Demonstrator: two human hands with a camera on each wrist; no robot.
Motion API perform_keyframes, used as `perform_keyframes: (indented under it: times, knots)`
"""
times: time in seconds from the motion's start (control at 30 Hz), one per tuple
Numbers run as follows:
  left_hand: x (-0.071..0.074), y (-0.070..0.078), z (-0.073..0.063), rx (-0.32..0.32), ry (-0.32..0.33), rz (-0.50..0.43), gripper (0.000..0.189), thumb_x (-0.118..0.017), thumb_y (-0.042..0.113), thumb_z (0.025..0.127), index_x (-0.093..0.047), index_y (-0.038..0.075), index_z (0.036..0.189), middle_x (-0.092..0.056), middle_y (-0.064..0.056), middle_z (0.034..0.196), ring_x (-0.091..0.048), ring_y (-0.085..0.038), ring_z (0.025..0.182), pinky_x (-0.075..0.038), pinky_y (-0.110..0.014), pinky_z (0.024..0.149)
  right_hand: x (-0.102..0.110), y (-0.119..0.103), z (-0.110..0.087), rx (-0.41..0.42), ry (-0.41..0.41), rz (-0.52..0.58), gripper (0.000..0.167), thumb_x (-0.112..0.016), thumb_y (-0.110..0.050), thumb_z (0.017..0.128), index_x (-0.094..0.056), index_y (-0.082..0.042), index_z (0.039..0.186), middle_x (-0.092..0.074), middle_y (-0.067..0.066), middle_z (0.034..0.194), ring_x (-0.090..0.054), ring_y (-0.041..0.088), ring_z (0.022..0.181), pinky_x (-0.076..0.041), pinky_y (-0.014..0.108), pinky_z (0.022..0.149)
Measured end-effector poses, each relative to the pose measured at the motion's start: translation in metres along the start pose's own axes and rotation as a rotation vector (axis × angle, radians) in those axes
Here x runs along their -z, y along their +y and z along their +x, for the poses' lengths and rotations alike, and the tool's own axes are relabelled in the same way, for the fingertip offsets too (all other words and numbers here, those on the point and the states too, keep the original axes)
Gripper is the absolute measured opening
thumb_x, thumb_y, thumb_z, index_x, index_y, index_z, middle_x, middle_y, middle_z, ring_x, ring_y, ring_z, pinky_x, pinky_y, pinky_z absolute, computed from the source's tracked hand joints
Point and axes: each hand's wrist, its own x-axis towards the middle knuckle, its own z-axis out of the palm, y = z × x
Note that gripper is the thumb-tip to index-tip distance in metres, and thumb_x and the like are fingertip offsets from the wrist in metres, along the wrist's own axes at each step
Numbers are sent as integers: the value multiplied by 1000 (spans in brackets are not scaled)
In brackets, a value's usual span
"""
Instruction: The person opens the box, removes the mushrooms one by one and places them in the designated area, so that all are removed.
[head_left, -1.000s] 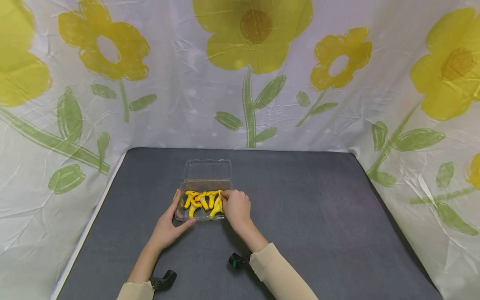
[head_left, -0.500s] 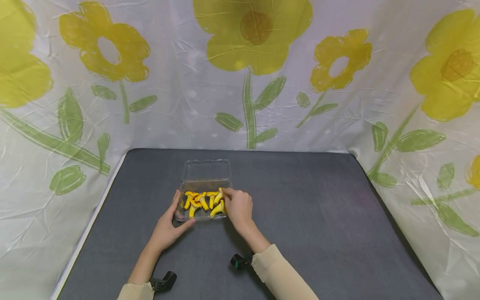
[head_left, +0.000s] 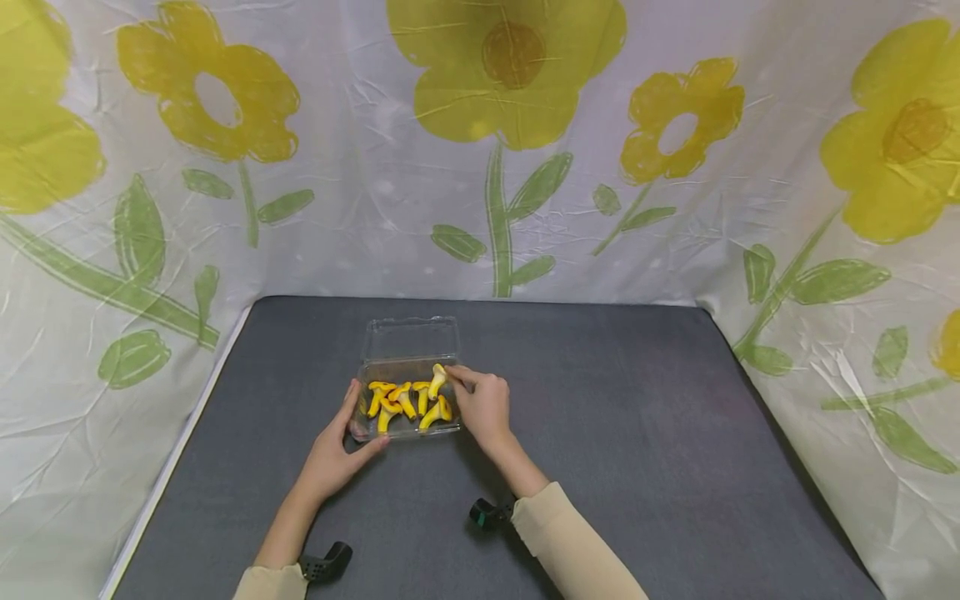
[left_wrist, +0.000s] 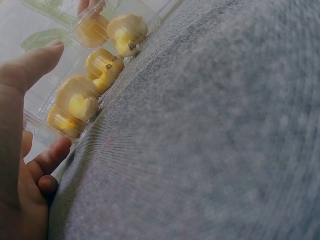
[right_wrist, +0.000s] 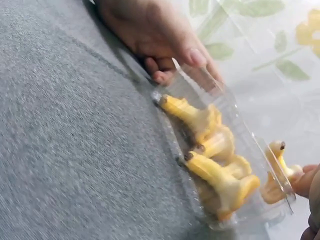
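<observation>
A clear plastic clamshell box [head_left: 390, 369] lies on the dark table, its lid [head_left: 411, 339] folded back on the far side. Inside are several yellow chanterelle mushrooms [head_left: 403, 400], stems mostly toward the near side. My left hand [head_left: 330, 457] holds the box at its left end, thumb along the front wall and fingers against the side. With thumb and fingertips, my right hand [head_left: 486, 410] pinches one chanterelle [right_wrist: 281, 162] at the back right of the box, raised over the others. In the right wrist view this mushroom stands at the box's edge, partly behind clear plastic.
A dark grey cloth-covered table [head_left: 637, 433] stretches out to the right of the box. Behind and on both sides hangs a pale curtain [head_left: 360, 208] printed with yellow flowers. Black wrist devices [head_left: 327, 562] sit on both forearms.
My right hand has lifted the pinched chanterelle up and slightly back from beside the front-right one, which now shows fully. The left hand stays on the box.
</observation>
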Motion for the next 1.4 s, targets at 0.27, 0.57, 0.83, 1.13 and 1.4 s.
perform_keyframes:
  times: [0.27, 0.57, 0.83, 1.13, 1.4]
  knots:
    - [-1, -2, 0, 3, -7, -1, 108, -82, 40, 95, -11, 17, 173, -10, -12, 178, -48, -13, 86, -37, -44, 94, 8, 6, 7, -14, -1, 112, 14, -81, -9, 95, -85, -5, 108, -82, 13, 103, -13, -9, 37, -23, 16, 41]
    - [-3, -3, -1, -3, -8, 0, 107, -81, 40, 95, -11, 17, 173, -11, -12, 178, -49, -13, 86, -37, -45, 94, 17, 16, 13, -43, 18, 135, 14, -82, -10, 94, -86, -7, 107, -82, 11, 103, -13, -9, 41, -23, 18, 44]
    - [-7, -1, -7, 7, -19, -5, 107, -81, 40, 95, -12, 17, 173, -11, -12, 178, -48, -10, 85, -37, -40, 91, 30, 28, 14, -109, 24, 129, 15, -82, -11, 94, -86, -8, 109, -82, 8, 105, -17, -1, 43, -22, 20, 46]
    - [2, -2, -5, 2, 11, 20, 106, -80, 38, 96, -11, 17, 173, -11, -12, 178, -47, -12, 85, -38, -41, 89, 39, 39, 26, -107, 60, 129, 16, -82, -15, 95, -86, -10, 110, -82, 10, 107, -18, -5, 43, -24, 21, 45]
    - [1, -1, 0, 5, -14, 3, 107, -81, 42, 96, -10, 19, 173, -12, -10, 179, -48, -12, 85, -39, -40, 88, 50, 63, 28, -117, 111, 98, 16, -83, -12, 93, -86, -9, 108, -82, 10, 105, -18, -8, 42, -24, 20, 45]
